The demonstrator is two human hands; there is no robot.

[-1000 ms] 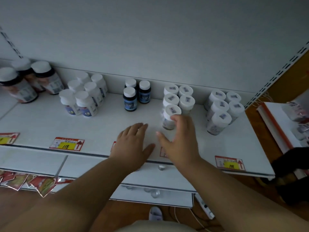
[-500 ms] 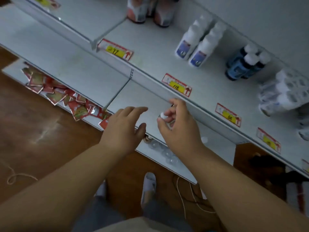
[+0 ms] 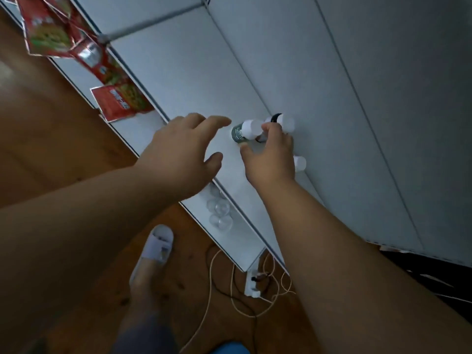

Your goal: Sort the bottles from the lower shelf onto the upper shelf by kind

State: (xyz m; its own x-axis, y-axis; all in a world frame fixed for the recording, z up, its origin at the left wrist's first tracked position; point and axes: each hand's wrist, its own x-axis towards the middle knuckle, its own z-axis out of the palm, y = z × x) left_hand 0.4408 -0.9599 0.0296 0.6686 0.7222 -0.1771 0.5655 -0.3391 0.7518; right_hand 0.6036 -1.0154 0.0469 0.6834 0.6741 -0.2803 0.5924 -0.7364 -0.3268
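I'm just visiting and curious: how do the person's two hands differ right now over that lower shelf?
The right hand has its fingers curled round a bottle with a dark band; the left hand holds nothing. The right hand's fingers are bent, while the left hand's are spread and fairly straight. The right hand touches bottles; the left hand stops short of the grey-green bottle. Both reach over the same lower shelf, palms down.

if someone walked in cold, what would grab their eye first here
Two bare hands meet mid-frame over the white lower shelf: the right hand curls round a bottle among a few white-capped bottles, while the left hand hovers open beside it. The red snack packets at upper left stand out by colour, and a slippered foot shows on the wooden floor below.
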